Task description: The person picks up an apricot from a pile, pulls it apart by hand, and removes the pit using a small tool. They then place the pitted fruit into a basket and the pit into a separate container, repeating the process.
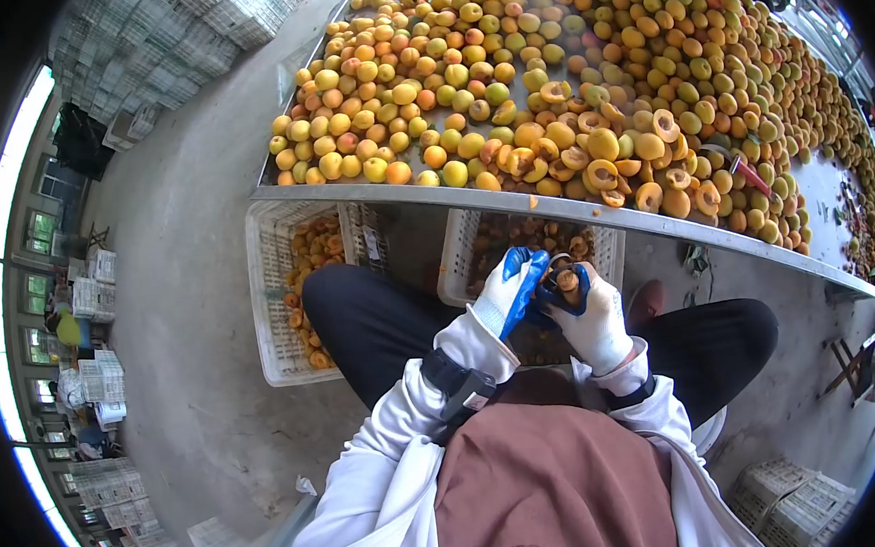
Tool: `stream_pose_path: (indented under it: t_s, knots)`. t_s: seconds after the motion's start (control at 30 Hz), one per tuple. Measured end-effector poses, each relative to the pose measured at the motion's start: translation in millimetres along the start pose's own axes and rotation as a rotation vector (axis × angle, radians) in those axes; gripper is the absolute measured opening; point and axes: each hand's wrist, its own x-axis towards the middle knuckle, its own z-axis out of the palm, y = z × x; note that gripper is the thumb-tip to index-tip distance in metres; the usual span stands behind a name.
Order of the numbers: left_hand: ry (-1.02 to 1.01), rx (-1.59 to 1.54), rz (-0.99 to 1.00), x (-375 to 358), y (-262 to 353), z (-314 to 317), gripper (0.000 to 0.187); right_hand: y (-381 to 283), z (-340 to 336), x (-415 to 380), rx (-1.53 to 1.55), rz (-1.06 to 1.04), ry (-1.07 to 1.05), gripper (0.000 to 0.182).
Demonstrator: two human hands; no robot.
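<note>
My left hand (514,287), in a white glove with blue-coated fingers, is closed beside my right hand; what its fingers pinch is hidden. In the matching glove, my right hand (592,316) is wrapped round a small tool with a curved metal band and a round brown end (565,278). Both hands meet above a white crate (455,262) holding dark brown pieces that look like apricot stones. Just beyond them, the metal table's edge (403,196) carries whole apricots (455,75) and a pile of cut apricot halves (602,174).
A second white crate (271,329) with apricot halves stands left of my knee, under the table edge. A red-handled tool (750,176) lies among the apricots at right. Stacked crates (158,50) stand at far left, and more crates (797,502) sit behind at lower right.
</note>
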Motion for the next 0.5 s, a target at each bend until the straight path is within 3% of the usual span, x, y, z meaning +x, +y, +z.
stream_pose_path:
  t_s: [0.07, 0.1, 0.17, 0.23, 0.3, 0.37, 0.5]
  knots:
    - [-0.135, 0.302, 0.637, 21, -7, -3, 0.033, 7, -5, 7, 0.028, -0.031, 0.071, 0.031]
    - [-0.131, 0.314, 0.595, -26, 5, -13, 0.033, -21, 3, -18, 0.054, 0.003, 0.058, 0.031]
    - [-0.107, -0.291, -0.008, -50, 52, 1, 0.03, -33, -10, -19, 0.237, 0.077, 0.141, 0.025]
    - [-0.1, -0.33, 0.0, -51, 58, 1, 0.036, -41, -17, -25, 0.336, 0.141, 0.086, 0.019]
    - [-0.112, -0.661, -0.085, -43, 51, 1, 0.038, -54, -30, -30, 0.406, 0.211, -0.226, 0.016]
    - [-0.219, -0.743, -0.07, -42, 47, 1, 0.04, -65, -29, -31, 0.598, 0.496, -0.403, 0.018]
    - [-0.197, -0.752, -0.057, -56, 54, 20, 0.044, -59, -18, -27, 0.505, 0.441, -0.37, 0.019]
